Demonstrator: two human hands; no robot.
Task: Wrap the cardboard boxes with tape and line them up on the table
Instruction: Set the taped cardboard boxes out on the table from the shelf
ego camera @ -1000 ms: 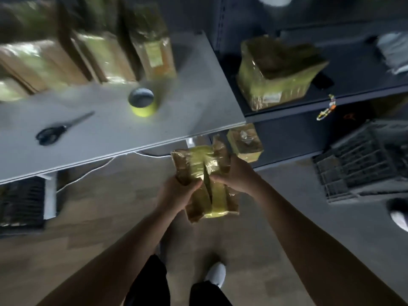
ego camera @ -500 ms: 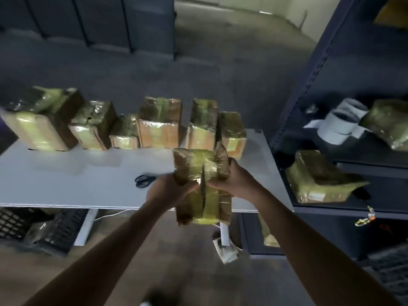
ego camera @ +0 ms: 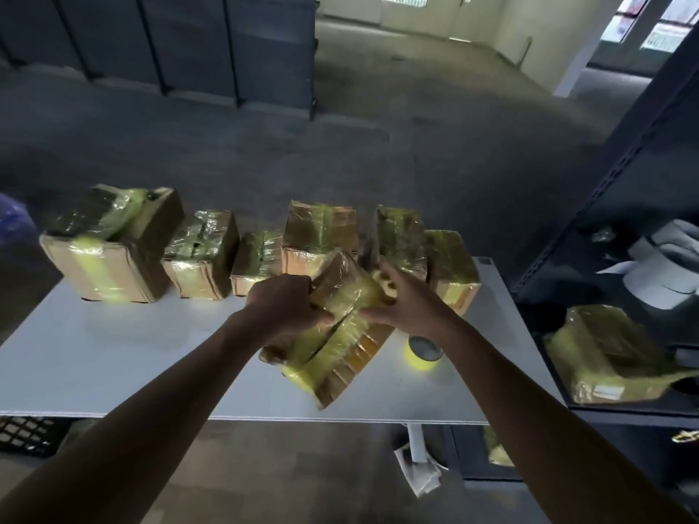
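A flat cardboard box wrapped in yellow tape (ego camera: pixel 340 342) hangs tilted over the white table (ego camera: pixel 113 364). My left hand (ego camera: pixel 281 306) grips its upper left side and my right hand (ego camera: pixel 401 302) grips its upper right corner. Behind it, along the table's far edge, stands a row of several tape-wrapped boxes, from the large one at the left (ego camera: pixel 109 251) to the one at the right end (ego camera: pixel 452 270). A yellow tape roll (ego camera: pixel 423 351) sits on the table just right of the held box.
A dark metal shelf unit (ego camera: pixel 624 206) stands at the right, holding a wrapped box (ego camera: pixel 612 357) and white rolls (ego camera: pixel 669 259). A black crate (ego camera: pixel 26 434) sits under the table's left end. Grey lockers line the far wall.
The view has lifted from the floor to the table. Both hands have carried the wrapped box up and forward over the table, and it now tilts to the right.
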